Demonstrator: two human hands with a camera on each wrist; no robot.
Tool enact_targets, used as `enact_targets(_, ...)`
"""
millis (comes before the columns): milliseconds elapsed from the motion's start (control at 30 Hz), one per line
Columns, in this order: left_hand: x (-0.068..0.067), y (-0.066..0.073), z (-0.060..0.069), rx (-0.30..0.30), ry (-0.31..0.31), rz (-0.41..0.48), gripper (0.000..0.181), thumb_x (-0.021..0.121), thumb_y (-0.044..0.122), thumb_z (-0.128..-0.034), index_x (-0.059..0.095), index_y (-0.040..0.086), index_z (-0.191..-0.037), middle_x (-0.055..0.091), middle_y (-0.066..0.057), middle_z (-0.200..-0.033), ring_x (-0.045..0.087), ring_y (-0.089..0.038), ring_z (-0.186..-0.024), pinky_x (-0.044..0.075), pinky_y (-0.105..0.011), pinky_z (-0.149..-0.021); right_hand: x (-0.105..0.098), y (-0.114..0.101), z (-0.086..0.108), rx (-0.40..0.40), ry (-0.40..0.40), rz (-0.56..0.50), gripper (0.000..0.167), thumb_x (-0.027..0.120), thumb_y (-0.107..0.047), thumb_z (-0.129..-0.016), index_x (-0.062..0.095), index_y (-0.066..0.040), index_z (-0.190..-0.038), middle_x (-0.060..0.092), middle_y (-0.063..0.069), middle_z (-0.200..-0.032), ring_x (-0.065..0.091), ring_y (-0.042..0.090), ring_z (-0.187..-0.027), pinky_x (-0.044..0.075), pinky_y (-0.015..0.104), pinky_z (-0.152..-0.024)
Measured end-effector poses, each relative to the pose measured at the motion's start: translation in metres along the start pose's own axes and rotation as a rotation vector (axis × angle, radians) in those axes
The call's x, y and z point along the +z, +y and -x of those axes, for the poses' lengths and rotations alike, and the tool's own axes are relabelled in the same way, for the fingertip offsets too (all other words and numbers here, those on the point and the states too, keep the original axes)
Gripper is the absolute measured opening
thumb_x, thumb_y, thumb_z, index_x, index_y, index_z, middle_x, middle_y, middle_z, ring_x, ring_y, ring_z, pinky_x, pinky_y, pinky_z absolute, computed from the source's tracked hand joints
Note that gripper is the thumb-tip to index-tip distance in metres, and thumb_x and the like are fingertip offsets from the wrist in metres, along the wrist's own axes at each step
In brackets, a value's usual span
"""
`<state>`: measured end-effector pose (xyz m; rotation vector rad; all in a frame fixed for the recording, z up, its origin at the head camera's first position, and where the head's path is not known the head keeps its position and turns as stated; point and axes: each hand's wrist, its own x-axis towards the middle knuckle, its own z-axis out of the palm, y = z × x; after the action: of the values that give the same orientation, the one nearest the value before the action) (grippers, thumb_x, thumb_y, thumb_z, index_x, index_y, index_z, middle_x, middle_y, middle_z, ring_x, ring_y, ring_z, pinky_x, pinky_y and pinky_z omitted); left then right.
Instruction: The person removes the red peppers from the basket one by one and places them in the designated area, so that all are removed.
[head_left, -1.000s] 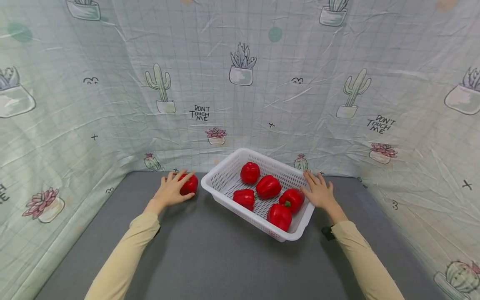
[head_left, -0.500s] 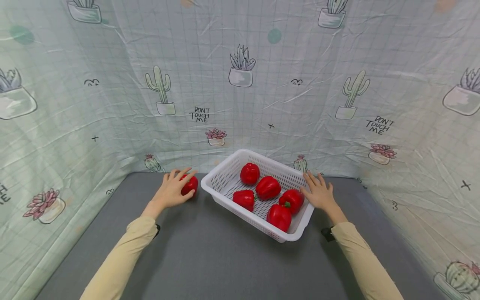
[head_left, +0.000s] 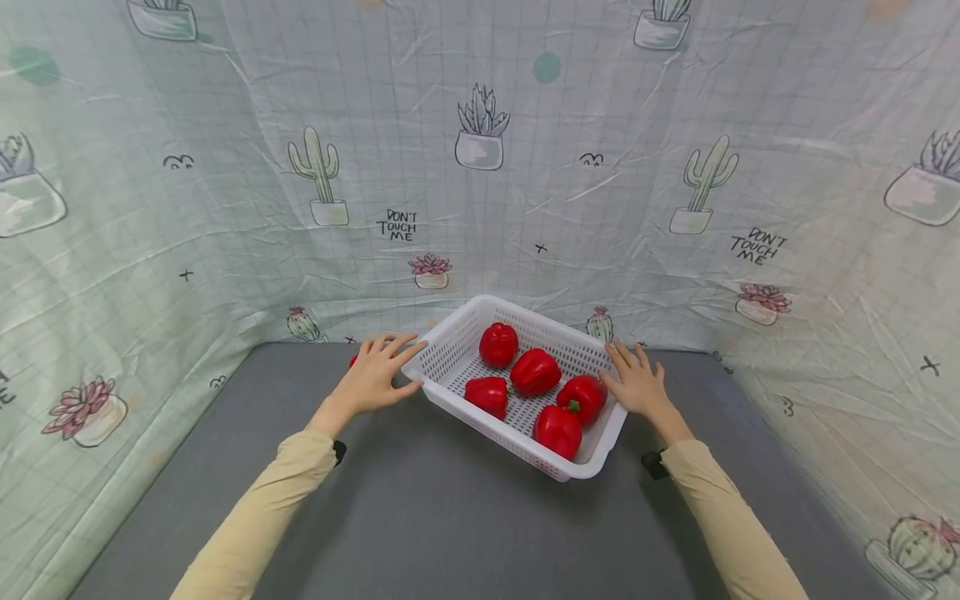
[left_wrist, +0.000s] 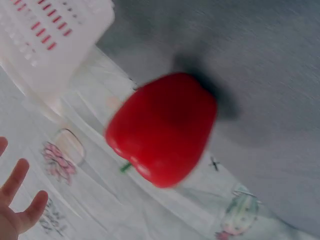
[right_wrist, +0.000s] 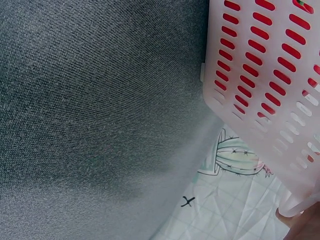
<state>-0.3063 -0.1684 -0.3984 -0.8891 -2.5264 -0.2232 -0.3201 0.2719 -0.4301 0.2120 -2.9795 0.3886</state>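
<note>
My left hand [head_left: 372, 379] is spread with its fingers straight by the left corner of a white perforated basket [head_left: 465, 412]. Whether its fingertips touch the rim I cannot tell. Behind that hand, almost hidden in the head view, a red bell pepper [left_wrist: 162, 130] sits on the table, apart from the fingers [left_wrist: 17, 175] in the left wrist view. My right hand [head_left: 639, 385] rests on the basket's right rim with fingers extended. Inside the basket lie several red bell peppers, among them one at the back [head_left: 498, 344] and one at the front [head_left: 557, 432].
The dark grey table [head_left: 450, 533] stretches in front of the basket and to both sides. A light sheet [head_left: 555, 208] printed with cacti hangs behind it and at both sides. Both forearms reach in with pale yellow sleeves [head_left: 255, 517].
My left hand has moved right, off the loose bell pepper and toward the basket's left corner, with fingers spreading. The loose pepper is now mostly behind it. My right hand and the basket stay put.
</note>
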Motion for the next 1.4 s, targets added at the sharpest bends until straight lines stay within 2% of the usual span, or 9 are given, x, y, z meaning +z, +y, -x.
enact_targets(200,0.005,0.016,-0.014,0.063,-0.027,0.009,0.058,0.06,0.041,-0.0797,0.045,0.019,-0.131,0.046,-0.008,-0.133,0.042,-0.028,-0.11,0.033,-0.051,-0.089,-0.001,0.001,-0.001,0.001,-0.005,0.0,0.06,0.037,-0.038,-0.092,0.02,-0.008,-0.142,0.017,0.016,-0.148,0.006,0.043,-0.134,0.004,0.071,-0.096)
enact_targets(400,0.01,0.029,-0.025,0.091,-0.064,0.015,0.059,0.061,0.043,-0.0782,0.045,0.021,-0.131,0.046,-0.005,-0.132,0.04,-0.024,-0.111,0.035,-0.047,-0.089,0.002,0.003,-0.001,0.0,-0.005,-0.004,0.06,0.037,-0.038,-0.092,0.019,-0.009,-0.142,0.016,0.015,-0.148,0.005,0.042,-0.134,0.004,0.071,-0.096)
enact_targets(767,0.012,0.051,-0.044,0.098,-0.122,0.097,0.058,0.065,0.04,-0.0762,0.048,0.021,-0.128,0.047,-0.005,-0.132,0.04,-0.025,-0.116,0.032,-0.052,-0.094,0.001,0.001,0.0,0.001,0.003,-0.004,0.06,0.038,-0.038,-0.092,0.021,-0.009,-0.142,0.017,0.016,-0.148,0.006,0.042,-0.134,0.005,0.071,-0.096)
enact_targets(967,0.016,0.062,-0.053,0.116,-0.157,0.072,0.058,0.063,0.042,-0.0772,0.047,0.021,-0.129,0.049,-0.005,-0.131,0.041,-0.024,-0.115,0.035,-0.048,-0.092,0.001,0.002,0.0,0.004,0.004,-0.005,0.06,0.038,-0.038,-0.092,0.021,-0.008,-0.141,0.018,0.016,-0.147,0.006,0.043,-0.134,0.005,0.071,-0.095)
enact_targets(1167,0.025,0.071,-0.065,0.134,-0.208,0.046,0.061,0.066,0.041,-0.0754,0.046,0.022,-0.13,0.049,-0.006,-0.131,0.042,-0.026,-0.116,0.033,-0.052,-0.096,-0.001,0.001,0.0,0.011,0.006,-0.007,0.06,0.038,-0.037,-0.092,0.021,-0.008,-0.141,0.018,0.016,-0.147,0.006,0.043,-0.134,0.004,0.071,-0.096)
enact_targets(1400,0.042,0.077,-0.077,0.088,-0.286,0.032,0.066,0.069,0.042,-0.0718,0.044,0.026,-0.131,0.047,-0.004,-0.133,0.042,-0.028,-0.119,0.033,-0.053,-0.097,-0.001,0.0,0.001,0.003,0.0,-0.008,0.06,0.038,-0.037,-0.092,0.021,-0.007,-0.141,0.018,0.017,-0.147,0.006,0.043,-0.133,0.005,0.071,-0.096)
